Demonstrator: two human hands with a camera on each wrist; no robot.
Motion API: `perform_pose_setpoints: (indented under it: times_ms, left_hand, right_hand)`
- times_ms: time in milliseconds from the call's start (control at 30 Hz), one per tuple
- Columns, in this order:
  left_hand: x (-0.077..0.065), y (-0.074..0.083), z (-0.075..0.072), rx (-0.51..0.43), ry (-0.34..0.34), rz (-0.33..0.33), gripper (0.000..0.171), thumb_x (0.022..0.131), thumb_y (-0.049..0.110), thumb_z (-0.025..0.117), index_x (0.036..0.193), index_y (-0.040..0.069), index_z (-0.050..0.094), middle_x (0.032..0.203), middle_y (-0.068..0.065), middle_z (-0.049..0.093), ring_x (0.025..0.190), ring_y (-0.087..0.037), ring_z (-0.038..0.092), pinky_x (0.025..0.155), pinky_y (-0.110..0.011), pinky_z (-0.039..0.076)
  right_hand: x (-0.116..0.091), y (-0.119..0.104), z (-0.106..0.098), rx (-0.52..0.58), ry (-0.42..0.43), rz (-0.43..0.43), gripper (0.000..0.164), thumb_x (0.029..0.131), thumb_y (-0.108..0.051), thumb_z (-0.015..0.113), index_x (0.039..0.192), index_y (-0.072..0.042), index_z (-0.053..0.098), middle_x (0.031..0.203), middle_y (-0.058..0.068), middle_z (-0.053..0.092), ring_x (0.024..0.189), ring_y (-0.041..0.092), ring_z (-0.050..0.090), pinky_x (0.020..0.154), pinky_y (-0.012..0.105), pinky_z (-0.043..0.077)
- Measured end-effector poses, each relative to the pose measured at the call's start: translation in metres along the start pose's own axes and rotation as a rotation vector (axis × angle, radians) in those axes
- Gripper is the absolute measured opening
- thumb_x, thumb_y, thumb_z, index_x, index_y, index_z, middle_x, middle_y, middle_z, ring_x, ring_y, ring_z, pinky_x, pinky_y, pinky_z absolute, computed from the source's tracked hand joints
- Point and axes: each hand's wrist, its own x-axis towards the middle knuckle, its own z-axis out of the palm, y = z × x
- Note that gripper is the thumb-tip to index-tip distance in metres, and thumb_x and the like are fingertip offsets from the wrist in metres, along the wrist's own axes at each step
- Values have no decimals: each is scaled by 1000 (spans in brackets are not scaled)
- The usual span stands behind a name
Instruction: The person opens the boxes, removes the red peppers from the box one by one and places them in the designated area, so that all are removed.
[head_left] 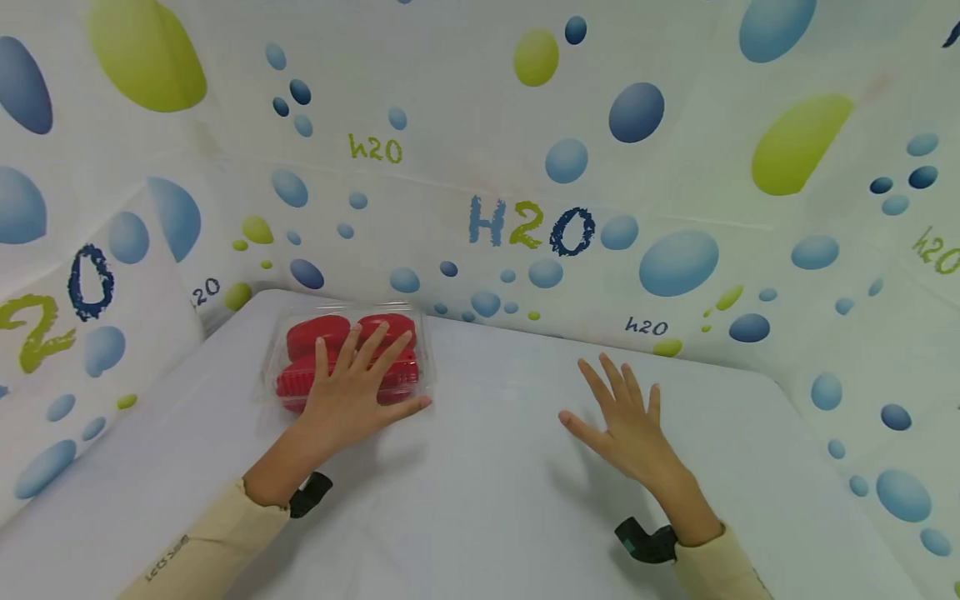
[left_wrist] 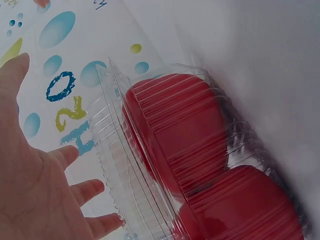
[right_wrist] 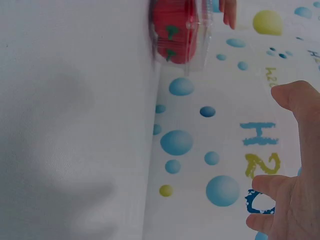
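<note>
A clear plastic clamshell box (head_left: 425,346) stands on the left part of the white table, its lid down. Several glossy red pieces (head_left: 315,333) lie inside; green stem-like marks (right_wrist: 171,32) show on them in the right wrist view. My left hand (head_left: 348,404) is spread in front of and above the box, fingers straight and apart. Whether a fingertip touches the plastic box (left_wrist: 112,145) I cannot tell. To the right my right hand (head_left: 626,429) hovers over the table with fingers spread, holding nothing, well apart from the box.
The white tabletop (head_left: 480,467) runs back to a wall covering (head_left: 465,167) printed with blue and green bubbles and "H2O" lettering. Black straps with small devices (head_left: 647,542) sit at both wrists, below beige sleeves (head_left: 210,542).
</note>
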Motion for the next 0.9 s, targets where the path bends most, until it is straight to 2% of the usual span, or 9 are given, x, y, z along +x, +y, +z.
perform_pose_setpoints:
  times_ms: [433, 767, 900]
  left_hand:
    - [-6, -7, -2, -12, 13, -5, 94, 79, 55, 71, 155, 19, 28, 158, -19, 23, 145, -45, 11, 112, -70, -5]
    - [-7, -16, -2, -18, 65, 43, 90, 80, 52, 72, 152, 17, 33, 156, -17, 28, 145, -42, 16, 113, -70, 4]
    - [-8, -18, -5, -16, 68, 38, 88, 81, 51, 72, 152, 17, 33, 156, -17, 29, 144, -42, 19, 113, -69, 7]
  right_hand:
    - [6, -9, 11, 12, -8, -46, 80, 91, -57, 57, 156, -21, 25, 163, 13, 13, 147, 45, 5, 107, 75, -5]
    - [11, -16, 19, 7, -6, -75, 81, 89, -58, 59, 155, -22, 26, 162, 12, 15, 147, 44, 6, 108, 74, -2]
    - [14, -20, 22, 8, 10, -103, 81, 89, -56, 60, 155, -21, 27, 162, 13, 17, 147, 44, 9, 108, 74, 0]
